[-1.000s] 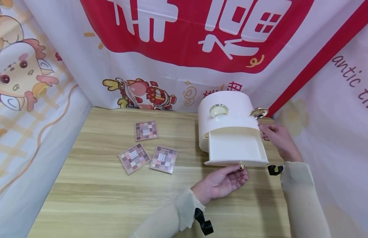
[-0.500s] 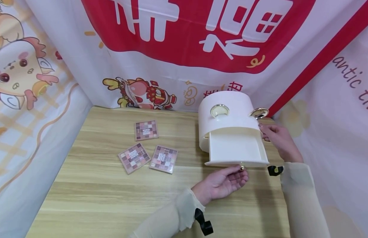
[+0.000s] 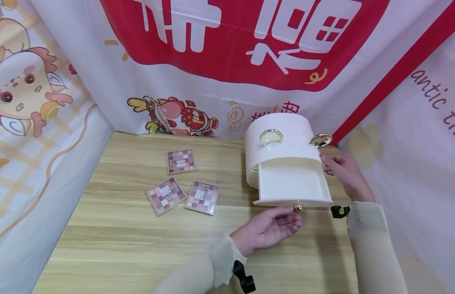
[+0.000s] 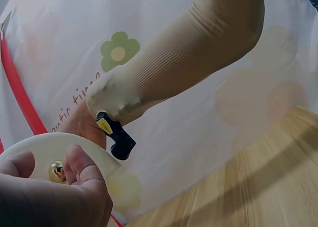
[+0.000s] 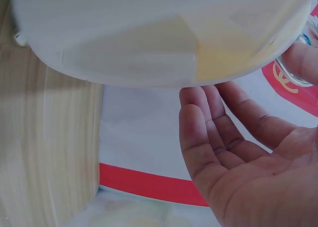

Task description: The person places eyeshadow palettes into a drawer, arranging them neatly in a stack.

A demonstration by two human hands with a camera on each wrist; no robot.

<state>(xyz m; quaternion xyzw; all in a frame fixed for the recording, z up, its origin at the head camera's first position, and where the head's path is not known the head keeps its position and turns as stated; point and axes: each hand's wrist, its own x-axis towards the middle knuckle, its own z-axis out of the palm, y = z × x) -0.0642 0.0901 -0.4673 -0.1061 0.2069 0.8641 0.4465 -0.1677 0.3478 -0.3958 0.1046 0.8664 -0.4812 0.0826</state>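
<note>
I see the cream drawer (image 3: 291, 181) pulled out from the round white organizer (image 3: 282, 141) at the table's (image 3: 121, 245) far right. My left hand (image 3: 273, 228) lies palm up just below its gold knob (image 3: 297, 208), fingers loosely curled, holding nothing. My right hand (image 3: 343, 171) steadies the organizer's right side with straight fingers. Three eyeshadow palettes (image 3: 181, 183) lie well to the left.

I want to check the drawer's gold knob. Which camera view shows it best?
The left wrist view: the gold knob is close, between the left hand's fingers. The head view shows it tiny; the right wrist view misses it.
</note>
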